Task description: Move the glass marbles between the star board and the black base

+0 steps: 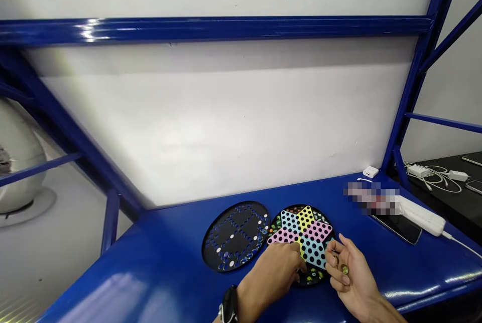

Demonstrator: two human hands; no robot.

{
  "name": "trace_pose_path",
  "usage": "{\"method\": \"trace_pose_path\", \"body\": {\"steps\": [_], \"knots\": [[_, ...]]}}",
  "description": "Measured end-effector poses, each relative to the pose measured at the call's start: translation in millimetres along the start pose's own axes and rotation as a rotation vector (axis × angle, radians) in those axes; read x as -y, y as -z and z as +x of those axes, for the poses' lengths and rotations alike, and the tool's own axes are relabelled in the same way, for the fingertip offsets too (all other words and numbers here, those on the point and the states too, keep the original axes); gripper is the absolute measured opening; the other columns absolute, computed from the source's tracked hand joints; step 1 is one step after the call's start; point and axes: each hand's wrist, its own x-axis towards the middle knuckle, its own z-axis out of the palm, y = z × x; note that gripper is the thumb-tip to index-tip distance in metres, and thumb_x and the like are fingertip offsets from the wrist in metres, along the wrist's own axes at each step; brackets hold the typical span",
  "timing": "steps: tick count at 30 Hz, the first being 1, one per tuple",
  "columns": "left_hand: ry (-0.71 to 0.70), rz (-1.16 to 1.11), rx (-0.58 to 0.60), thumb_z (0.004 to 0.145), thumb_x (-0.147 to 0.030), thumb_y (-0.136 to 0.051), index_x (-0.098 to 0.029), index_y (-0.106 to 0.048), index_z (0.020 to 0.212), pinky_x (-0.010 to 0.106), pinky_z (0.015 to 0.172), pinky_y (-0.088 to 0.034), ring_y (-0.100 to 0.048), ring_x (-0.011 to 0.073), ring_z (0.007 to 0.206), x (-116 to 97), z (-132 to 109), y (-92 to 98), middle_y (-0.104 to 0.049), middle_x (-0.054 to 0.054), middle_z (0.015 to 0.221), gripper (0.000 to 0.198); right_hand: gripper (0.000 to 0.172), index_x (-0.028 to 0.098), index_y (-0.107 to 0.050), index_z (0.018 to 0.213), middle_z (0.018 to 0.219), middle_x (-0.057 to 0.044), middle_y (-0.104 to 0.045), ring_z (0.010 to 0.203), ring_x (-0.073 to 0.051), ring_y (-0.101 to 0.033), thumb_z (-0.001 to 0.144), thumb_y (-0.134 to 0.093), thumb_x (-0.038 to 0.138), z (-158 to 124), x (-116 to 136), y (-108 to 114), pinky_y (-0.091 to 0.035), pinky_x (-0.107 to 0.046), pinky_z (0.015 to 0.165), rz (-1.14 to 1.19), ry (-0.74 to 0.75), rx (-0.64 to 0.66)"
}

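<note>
Left of the fingers, a round black perforated board (235, 236) lies on the blue metal table (169, 242); the left hand (269, 273), a black watch (229, 306) on its wrist, reaches over a round board with a coloured star (305, 232), its fingers (295, 257) bunched together at the star's lower edge, though they hide whatever they may pinch; just right of them, the right hand (352, 275) curls its fingers loosely around small glass marbles (344, 268), which should be hard, light and slippery, best taken between fingertip and thumb; the star board should be stiff, best held by its rim; well right of the fingers lie a phone (399, 227) and a white power strip (422, 216).
</note>
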Motion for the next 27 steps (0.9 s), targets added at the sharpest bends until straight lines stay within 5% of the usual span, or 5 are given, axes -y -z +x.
{"method": "trace_pose_path", "body": {"steps": [7,13,17,21,27], "knots": [[0.016,0.005,0.010,0.083,-0.025,-0.072,-0.027,-0.075,0.095,0.026,0.071,-0.046,-0.067,0.0195,0.086,3.5,8.9,-2.4,-0.071,0.000,0.097,0.013,0.035,0.016,-0.058,0.074,0.055,0.005,-0.054,0.032,0.001,-0.025,0.081,-0.068,0.048,0.1,2.2,0.3,-0.009,-0.014,0.035,-0.045,-0.031,0.015],[0.038,-0.282,-0.336,0.095,-0.029,-0.056,-0.028,-0.066,0.108,0.024,0.075,-0.044,-0.062,0.0146,0.087,-17.6,-2.5,19.1,-0.066,-0.001,0.098,0.016,0.045,0.015,-0.059,0.074,0.054,0.002,-0.057,0.028,-0.001,-0.023,0.095,-0.046,0.052,-1.3,-11.2,-5.6,-0.003,-0.015,0.034,-0.152,-0.330,0.049],[-0.074,-0.246,-0.272,0.094,-0.027,-0.058,-0.033,-0.064,0.113,0.024,0.074,-0.044,-0.060,0.0147,0.088,-31.7,-1.4,17.8,-0.064,-0.002,0.099,0.021,0.045,0.017,-0.052,0.065,0.046,0.005,-0.049,0.026,-0.001,-0.020,0.095,-0.047,0.051,-2.3,-20.8,-7.5,-0.003,-0.015,0.034,-0.080,-0.370,-0.013],[0.022,-0.201,-0.297,0.097,-0.022,-0.049,-0.029,-0.064,0.109,0.025,0.077,-0.044,-0.061,0.0145,0.089,-20.2,1.6,5.3,-0.064,0.000,0.103,0.021,0.031,0.018,-0.051,0.069,0.049,0.008,-0.049,0.028,0.001,-0.017,0.086,-0.064,0.040,-3.6,-14.4,-7.1,-0.004,-0.014,0.033,-0.039,-0.233,-0.016],[-0.067,-0.017,-0.067,0.091,-0.013,-0.054,-0.028,-0.068,0.103,0.026,0.078,-0.046,-0.064,0.0169,0.091,-5.2,2.9,-13.0,-0.067,0.000,0.098,0.024,0.038,0.018,-0.050,0.072,0.054,0.009,-0.052,0.030,0.002,-0.019,0.071,-0.077,0.044,-5.2,1.5,-6.6,-0.006,-0.014,0.034,-0.016,-0.041,0.002]]}}
